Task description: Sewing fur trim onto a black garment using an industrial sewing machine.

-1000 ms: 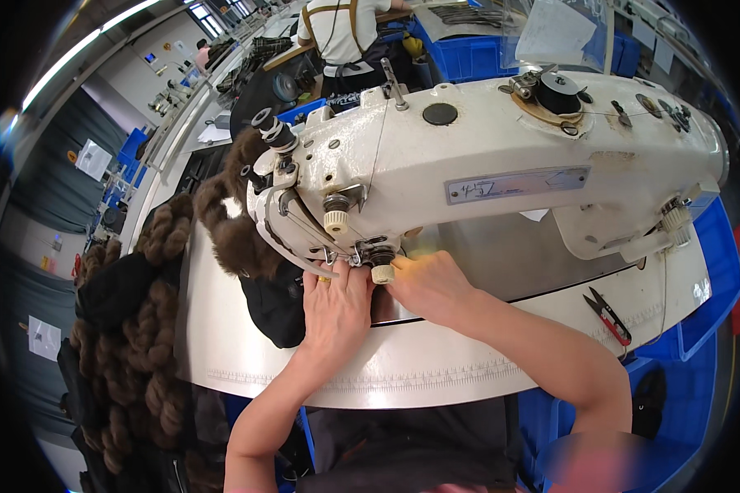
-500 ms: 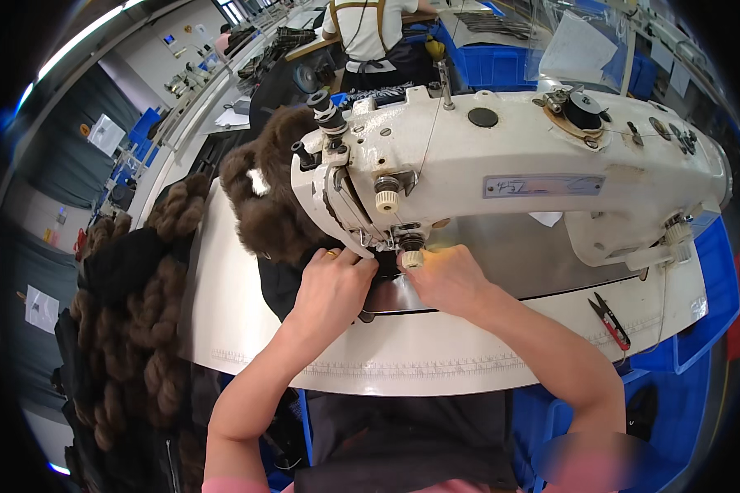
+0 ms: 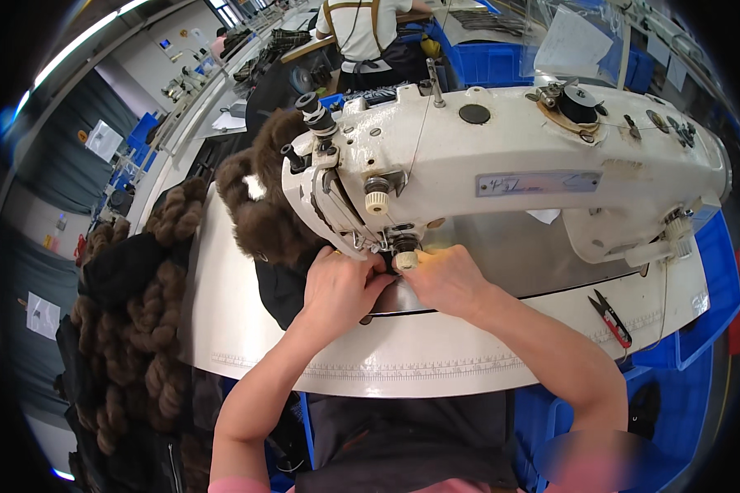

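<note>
A white industrial sewing machine [image 3: 452, 156] stands in front of me, its needle area between my two hands. My left hand [image 3: 341, 287] is closed on black fabric [image 3: 278, 294] just left of the presser foot, thumb pointing right. Close by on the other side, my right hand [image 3: 448, 279] has its fingertips together at the edge of the same fabric, partly hidden by the machine's cream knob [image 3: 405, 260]. Brown fur [image 3: 263, 218] joined to the black fabric lies bunched to the left of the machine head. The needle tip and the stitched spot are hidden.
Red-handled thread snips [image 3: 610, 319] lie on the right of the white table [image 3: 370, 374]. Brown fur and black pieces [image 3: 140, 320] hang in a heap at the left. Blue bins [image 3: 674, 386] stand at the right. Another person [image 3: 366, 37] works beyond the machine.
My left hand has shifted slightly right, its thumb now stretched toward the right fingertips. My right hand stays nearly in place. The whole view has shifted slightly.
</note>
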The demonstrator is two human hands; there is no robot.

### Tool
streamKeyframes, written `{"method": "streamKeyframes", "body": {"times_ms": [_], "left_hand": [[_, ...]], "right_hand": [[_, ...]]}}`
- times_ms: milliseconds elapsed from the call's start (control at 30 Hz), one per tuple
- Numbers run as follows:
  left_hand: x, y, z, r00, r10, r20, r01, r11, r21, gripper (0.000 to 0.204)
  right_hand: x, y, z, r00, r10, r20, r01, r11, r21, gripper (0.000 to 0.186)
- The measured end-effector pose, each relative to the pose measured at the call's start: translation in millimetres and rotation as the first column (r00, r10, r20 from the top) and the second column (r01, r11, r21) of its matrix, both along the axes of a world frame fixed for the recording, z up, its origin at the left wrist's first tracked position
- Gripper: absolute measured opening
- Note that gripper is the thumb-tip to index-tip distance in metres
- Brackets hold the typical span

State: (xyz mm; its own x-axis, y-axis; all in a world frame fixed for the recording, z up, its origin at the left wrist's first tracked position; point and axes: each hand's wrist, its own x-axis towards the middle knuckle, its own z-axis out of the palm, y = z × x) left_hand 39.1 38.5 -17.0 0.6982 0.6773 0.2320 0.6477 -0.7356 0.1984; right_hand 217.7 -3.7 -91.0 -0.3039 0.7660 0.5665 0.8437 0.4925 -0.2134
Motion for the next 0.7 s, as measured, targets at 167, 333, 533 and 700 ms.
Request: {"method": "streamKeyframes", "body": {"times_ms": [167, 333, 533, 700], "left_hand": [[3.7, 0.0, -11.4, 0.999, 0.033, 0.003, -0.033, 0.999, 0.002, 0.015], [1.8, -4.0, -20.8, 0.997, -0.048, 0.066, 0.032, 0.972, 0.232, 0.009], [-7.3, 0.1, -20.0, 0.996, -0.078, 0.041, 0.070, 0.985, 0.158, 0.007], [-6.0, -3.3, -21.9, 0.996, -0.079, 0.052, 0.068, 0.980, 0.187, 0.006]], "right_hand": [[-0.9, -0.6, 1.0, 0.999, -0.029, 0.022, 0.029, 1.000, 0.001, 0.009], [-1.1, 3.8, -5.5, 0.999, -0.033, -0.017, 0.034, 0.996, 0.084, 0.007], [17.3, -14.1, -5.4, 0.980, -0.179, -0.085, 0.179, 0.984, -0.006, 0.009], [6.0, -21.6, 2.3, 0.998, -0.021, -0.067, 0.025, 0.998, 0.063, 0.003]]}}
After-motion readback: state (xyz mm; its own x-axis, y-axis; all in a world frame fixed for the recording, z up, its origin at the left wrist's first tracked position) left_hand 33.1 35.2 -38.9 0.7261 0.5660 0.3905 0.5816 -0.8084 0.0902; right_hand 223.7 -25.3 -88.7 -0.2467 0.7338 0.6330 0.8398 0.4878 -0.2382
